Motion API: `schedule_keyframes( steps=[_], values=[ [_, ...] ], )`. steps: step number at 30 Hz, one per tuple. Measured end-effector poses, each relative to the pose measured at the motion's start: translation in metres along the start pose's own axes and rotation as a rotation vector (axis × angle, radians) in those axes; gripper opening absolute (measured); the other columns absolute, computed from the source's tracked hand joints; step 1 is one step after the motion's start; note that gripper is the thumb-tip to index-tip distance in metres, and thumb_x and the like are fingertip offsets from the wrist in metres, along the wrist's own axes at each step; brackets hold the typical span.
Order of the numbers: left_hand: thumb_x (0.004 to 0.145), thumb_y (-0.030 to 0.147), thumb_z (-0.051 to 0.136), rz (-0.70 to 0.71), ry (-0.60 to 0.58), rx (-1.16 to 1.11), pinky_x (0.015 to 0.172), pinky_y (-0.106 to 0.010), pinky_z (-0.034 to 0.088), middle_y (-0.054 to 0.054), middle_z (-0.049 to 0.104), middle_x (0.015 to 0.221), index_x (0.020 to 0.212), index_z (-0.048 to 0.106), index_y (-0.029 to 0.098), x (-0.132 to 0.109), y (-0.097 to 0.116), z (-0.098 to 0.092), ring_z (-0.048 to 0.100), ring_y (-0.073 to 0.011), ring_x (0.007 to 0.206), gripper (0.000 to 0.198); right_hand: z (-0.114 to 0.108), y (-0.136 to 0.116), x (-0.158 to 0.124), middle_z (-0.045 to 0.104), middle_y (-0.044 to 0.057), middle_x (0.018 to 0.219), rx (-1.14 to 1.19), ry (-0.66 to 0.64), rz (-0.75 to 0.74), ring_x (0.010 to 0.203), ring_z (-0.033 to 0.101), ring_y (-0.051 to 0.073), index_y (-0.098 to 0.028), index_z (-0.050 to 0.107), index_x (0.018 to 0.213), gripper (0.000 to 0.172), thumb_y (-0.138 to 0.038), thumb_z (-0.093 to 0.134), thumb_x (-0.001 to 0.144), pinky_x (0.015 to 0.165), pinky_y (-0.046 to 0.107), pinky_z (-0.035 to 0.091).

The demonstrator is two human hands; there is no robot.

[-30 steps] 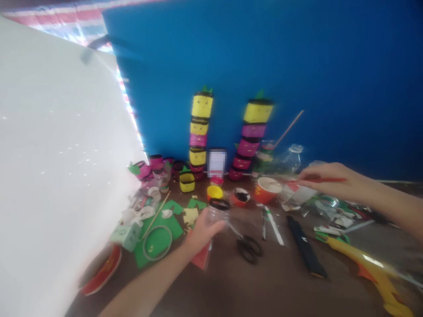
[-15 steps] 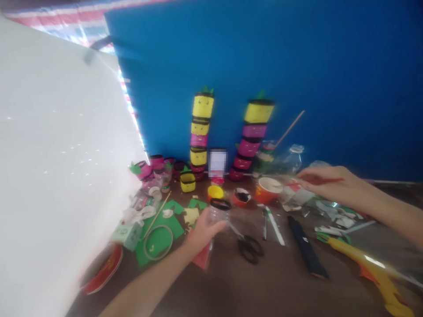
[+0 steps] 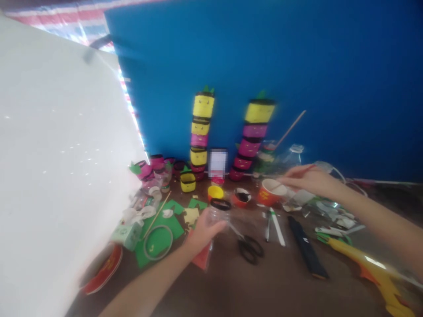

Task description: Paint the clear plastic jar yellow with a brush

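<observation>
My left hand (image 3: 205,229) is closed around a clear plastic cup with a black rim (image 3: 220,204). The cup stands upright low over the table. My right hand (image 3: 306,178) pinches a slim red-handled paintbrush (image 3: 310,167), its tip at the mouth of a red paper cup (image 3: 267,197). Fingers partly hide the brush, and the picture is blurred there. A small yellow-filled paint cup (image 3: 215,193) and one with black paint (image 3: 242,197) stand just behind the clear cup. Black-handled scissors (image 3: 251,249) lie right of my left hand.
Two tall stacks of yellow and pink cups, a left stack (image 3: 200,132) and a right stack (image 3: 251,136), stand against the blue board (image 3: 346,79). A yellow glue gun (image 3: 366,264) lies at right. Green sheets (image 3: 175,226) and a tape roll (image 3: 158,243) lie at left.
My right hand has moved left with the brush, bringing its tip to the red paper cup, which has shifted slightly right. My left hand and the clear cup have barely moved.
</observation>
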State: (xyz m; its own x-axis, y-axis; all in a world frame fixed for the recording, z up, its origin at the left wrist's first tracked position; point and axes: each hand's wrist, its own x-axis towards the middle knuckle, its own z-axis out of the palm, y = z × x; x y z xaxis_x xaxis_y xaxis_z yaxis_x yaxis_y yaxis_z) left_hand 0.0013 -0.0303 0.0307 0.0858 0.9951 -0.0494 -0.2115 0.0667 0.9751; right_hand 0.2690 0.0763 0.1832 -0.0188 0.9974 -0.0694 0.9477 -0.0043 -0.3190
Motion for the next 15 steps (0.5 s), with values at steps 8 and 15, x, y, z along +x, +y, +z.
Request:
schedule_keyframes(
  steps=[8, 15],
  values=[
    [0.064, 0.039, 0.073, 0.026, -0.003, -0.011, 0.088, -0.036, 0.045, -0.008, 0.067, 0.099, 0.100, 0.058, 0.016, 0.001, -0.004, -0.001, 0.061, -0.0222, 0.097, 0.045, 0.010, 0.009, 0.013, 0.063, 0.008, 0.054, 0.073, 0.104, 0.111, 0.058, 0.061, 0.021, -0.016, 0.059, 0.058, 0.040, -0.045, 0.045, 0.082, 0.061, 0.030, 0.044],
    [0.065, 0.038, 0.072, 0.035, 0.001, 0.031, 0.089, -0.036, 0.045, -0.008, 0.067, 0.099, 0.100, 0.058, 0.016, 0.000, -0.001, -0.001, 0.061, -0.0216, 0.096, 0.043, 0.005, 0.006, 0.003, 0.068, 0.007, 0.063, 0.083, 0.053, 0.090, 0.062, 0.065, 0.020, -0.018, 0.060, 0.064, 0.036, -0.043, 0.043, 0.083, 0.062, 0.029, 0.047]
  ],
)
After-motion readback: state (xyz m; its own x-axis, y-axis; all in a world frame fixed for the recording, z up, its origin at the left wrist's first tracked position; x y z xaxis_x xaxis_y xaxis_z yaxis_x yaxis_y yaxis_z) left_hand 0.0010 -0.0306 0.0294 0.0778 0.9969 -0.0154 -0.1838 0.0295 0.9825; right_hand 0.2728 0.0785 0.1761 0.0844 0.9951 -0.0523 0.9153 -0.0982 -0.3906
